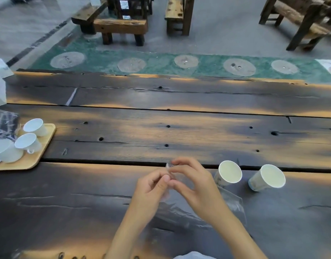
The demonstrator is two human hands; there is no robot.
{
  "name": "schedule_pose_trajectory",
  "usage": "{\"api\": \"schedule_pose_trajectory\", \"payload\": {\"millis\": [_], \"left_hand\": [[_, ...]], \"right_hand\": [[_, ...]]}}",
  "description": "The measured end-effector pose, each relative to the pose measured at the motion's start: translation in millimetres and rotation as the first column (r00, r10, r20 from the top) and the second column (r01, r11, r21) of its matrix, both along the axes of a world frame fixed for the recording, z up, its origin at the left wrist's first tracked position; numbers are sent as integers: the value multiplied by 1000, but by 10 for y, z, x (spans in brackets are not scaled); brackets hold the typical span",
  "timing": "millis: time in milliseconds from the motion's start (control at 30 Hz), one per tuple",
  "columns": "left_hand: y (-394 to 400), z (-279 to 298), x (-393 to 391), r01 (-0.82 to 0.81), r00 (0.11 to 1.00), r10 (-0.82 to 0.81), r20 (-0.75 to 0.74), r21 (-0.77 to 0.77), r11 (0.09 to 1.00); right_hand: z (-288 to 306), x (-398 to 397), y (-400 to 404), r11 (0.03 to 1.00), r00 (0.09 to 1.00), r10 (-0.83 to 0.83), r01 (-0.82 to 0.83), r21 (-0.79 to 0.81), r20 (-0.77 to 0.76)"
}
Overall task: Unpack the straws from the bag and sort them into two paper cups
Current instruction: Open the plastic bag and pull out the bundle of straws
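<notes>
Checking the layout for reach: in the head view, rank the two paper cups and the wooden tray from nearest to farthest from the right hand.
From the right hand:
1. Left paper cup, just to its right.
2. Right paper cup, farther right.
3. Wooden tray, far left across the table.

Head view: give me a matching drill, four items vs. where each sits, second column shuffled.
Items:
1. clear plastic bag
2. paper cups
3. wooden tray
4. wooden benches

Places:
A. on the floor beyond the table
B. far left of the table, carrying white teacups
C. pinched at its top by both hands, left hand and right hand
D. on the table, right of the hands, both empty

Pairs: 1-C, 2-D, 3-B, 4-A
</notes>
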State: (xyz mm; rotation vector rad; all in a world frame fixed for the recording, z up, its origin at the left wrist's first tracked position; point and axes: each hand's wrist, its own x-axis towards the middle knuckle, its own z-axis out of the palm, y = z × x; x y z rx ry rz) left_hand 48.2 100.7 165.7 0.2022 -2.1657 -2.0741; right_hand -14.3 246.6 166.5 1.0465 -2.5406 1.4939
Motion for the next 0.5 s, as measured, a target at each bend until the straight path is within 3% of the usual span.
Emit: {"api": "schedule_pose_trajectory", "payload": {"millis": [500], "left_hand": [[57, 73, 126, -4, 996, -7, -94, -114, 993]], "right_hand": [[119, 122, 37, 951, 920, 9, 114, -287, 393]]}}
